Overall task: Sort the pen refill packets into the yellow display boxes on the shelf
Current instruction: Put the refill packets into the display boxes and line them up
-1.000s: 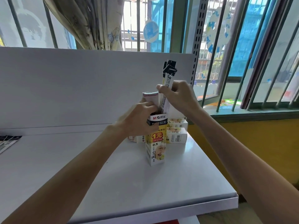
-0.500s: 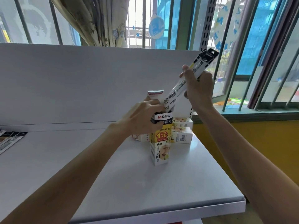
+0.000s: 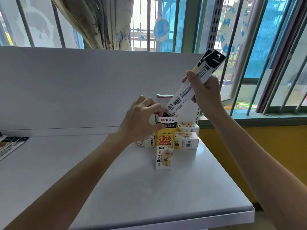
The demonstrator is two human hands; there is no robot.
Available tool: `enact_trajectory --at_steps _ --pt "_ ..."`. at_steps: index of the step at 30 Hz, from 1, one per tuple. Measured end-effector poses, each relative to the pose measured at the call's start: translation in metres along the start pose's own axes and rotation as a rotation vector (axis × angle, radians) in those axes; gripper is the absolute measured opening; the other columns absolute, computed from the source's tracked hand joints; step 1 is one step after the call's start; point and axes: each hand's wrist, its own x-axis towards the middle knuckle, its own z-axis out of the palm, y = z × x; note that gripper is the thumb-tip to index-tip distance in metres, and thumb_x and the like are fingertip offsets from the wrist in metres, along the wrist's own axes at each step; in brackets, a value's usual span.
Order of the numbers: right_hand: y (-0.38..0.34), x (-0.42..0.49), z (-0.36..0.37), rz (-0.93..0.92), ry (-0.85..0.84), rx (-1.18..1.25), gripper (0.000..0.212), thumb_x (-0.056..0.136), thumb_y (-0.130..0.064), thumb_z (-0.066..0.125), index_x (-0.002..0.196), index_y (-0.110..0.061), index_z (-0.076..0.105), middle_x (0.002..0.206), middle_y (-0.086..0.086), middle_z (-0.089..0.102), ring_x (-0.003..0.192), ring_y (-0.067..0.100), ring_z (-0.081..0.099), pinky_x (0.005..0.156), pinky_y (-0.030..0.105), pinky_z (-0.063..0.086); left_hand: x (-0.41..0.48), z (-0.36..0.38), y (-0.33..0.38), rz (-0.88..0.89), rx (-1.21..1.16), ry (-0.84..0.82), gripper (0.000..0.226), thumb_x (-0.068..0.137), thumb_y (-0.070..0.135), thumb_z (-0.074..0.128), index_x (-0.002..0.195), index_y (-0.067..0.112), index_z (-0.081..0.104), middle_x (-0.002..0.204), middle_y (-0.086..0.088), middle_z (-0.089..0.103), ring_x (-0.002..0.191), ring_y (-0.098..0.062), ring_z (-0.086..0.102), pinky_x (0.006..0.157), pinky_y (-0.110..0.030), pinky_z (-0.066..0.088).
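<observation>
An upright yellow display box (image 3: 164, 145) stands on the white shelf (image 3: 116, 188), its top open. My left hand (image 3: 141, 120) grips the box at its upper rim. My right hand (image 3: 205, 95) holds a bunch of long white and black pen refill packets (image 3: 184, 93), tilted up to the right. Their lower ends sit just above the box's open mouth. Dark packet tops show inside the opening; how many are in there is hidden.
Two more yellow boxes (image 3: 186, 138) lie stacked on their sides behind the upright one. More packets (image 3: 11, 145) lie at the shelf's left edge. A white back panel (image 3: 74, 88) rises behind. The shelf ends at the right edge (image 3: 232, 180), with barred windows beyond.
My right hand lifted the bunch of packets up and to the right, tilting them from upright in the box to slanted with their ends at the mouth. My left hand kept its hold.
</observation>
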Motion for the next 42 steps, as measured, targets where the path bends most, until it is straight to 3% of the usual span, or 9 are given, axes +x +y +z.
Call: enact_trajectory --at_steps 6,11,15,21,24,26,29,35,42 --pt "-0.01 0.004 -0.001 -0.033 0.039 0.069 0.029 0.097 -0.021 0.047 0.07 -0.02 0.06 0.065 0.0 0.053 0.05 0.001 0.053 0.043 0.013 0.039 0.006 -0.005 0.003 -0.065 -0.171 -0.206 0.028 0.075 0.022 0.074 0.103 0.016 0.071 0.093 0.003 0.055 0.083 -0.011 0.046 0.066 -0.016 0.034" --pt "-0.009 0.003 -0.001 -0.001 -0.134 0.191 0.028 0.098 -0.019 0.044 0.076 -0.015 0.061 0.071 -0.001 0.055 0.056 0.001 0.054 0.048 0.015 0.041 0.007 -0.004 0.003 -0.101 -0.305 -0.313 0.035 0.078 0.009 0.069 0.112 0.012 0.067 0.103 0.0 0.059 0.067 -0.004 0.05 0.059 -0.007 0.039" --pt "0.002 0.007 -0.006 0.107 -0.282 0.389 0.029 0.092 -0.028 0.049 0.071 -0.023 0.068 0.08 -0.005 0.061 0.07 0.004 0.059 0.055 0.019 0.045 0.008 -0.006 0.002 -0.22 -0.354 -0.331 0.035 0.078 0.001 0.065 0.113 0.007 0.064 0.066 0.009 0.046 0.051 -0.004 0.039 0.054 -0.01 0.037" --pt "0.019 0.011 -0.014 0.14 -0.399 0.581 0.015 0.069 -0.035 0.063 0.069 -0.022 0.071 0.08 -0.006 0.067 0.084 0.012 0.065 0.061 0.023 0.053 0.006 -0.003 -0.001 -0.251 -0.425 -0.356 0.023 0.078 0.003 0.066 0.1 0.009 0.063 0.058 0.009 0.038 0.048 -0.003 0.037 0.054 -0.015 0.034" --pt "0.025 0.012 -0.016 0.126 -0.47 0.563 0.015 0.072 -0.033 0.063 0.072 -0.021 0.072 0.083 -0.005 0.068 0.087 0.014 0.064 0.063 0.025 0.055 0.008 0.0 0.004 -0.269 -0.448 -0.297 0.027 0.087 0.02 0.061 0.111 0.008 0.065 0.088 -0.004 0.061 0.068 -0.013 0.058 0.061 -0.028 0.05" --pt "0.029 0.012 -0.018 0.123 -0.504 0.52 0.016 0.073 -0.034 0.062 0.072 -0.023 0.073 0.082 -0.006 0.069 0.088 0.013 0.064 0.064 0.024 0.055 0.009 0.007 0.004 -0.316 -0.402 -0.21 0.03 0.09 0.027 0.056 0.114 0.012 0.065 0.11 -0.007 0.053 0.095 -0.02 0.055 0.08 -0.031 0.05" --pt "0.037 0.012 -0.023 0.148 -0.497 0.495 0.017 0.071 -0.037 0.063 0.071 -0.023 0.073 0.08 -0.006 0.069 0.087 0.013 0.065 0.063 0.023 0.054 0.005 0.015 0.004 -0.361 -0.373 -0.149 0.031 0.089 0.023 0.059 0.117 0.013 0.062 0.122 -0.006 0.042 0.112 -0.016 0.043 0.089 -0.022 0.041" --pt "0.044 0.019 -0.032 0.195 -0.496 0.488 0.026 0.063 -0.047 0.074 0.068 -0.021 0.072 0.078 -0.006 0.067 0.085 0.014 0.066 0.062 0.022 0.054 0.003 0.018 0.006 -0.316 -0.459 -0.085 0.03 0.081 0.009 0.068 0.11 0.002 0.063 0.116 -0.004 0.049 0.095 -0.012 0.053 0.069 -0.003 0.046" --pt "0.03 0.039 -0.025 0.239 -0.628 0.379 0.018 0.067 -0.037 0.063 0.063 -0.021 0.07 0.072 -0.004 0.067 0.074 0.013 0.067 0.055 0.021 0.052 0.0 0.01 0.004 -0.245 -0.464 -0.137 0.028 0.074 0.011 0.075 0.1 0.003 0.068 0.11 -0.001 0.047 0.099 -0.016 0.056 0.073 -0.019 0.056"
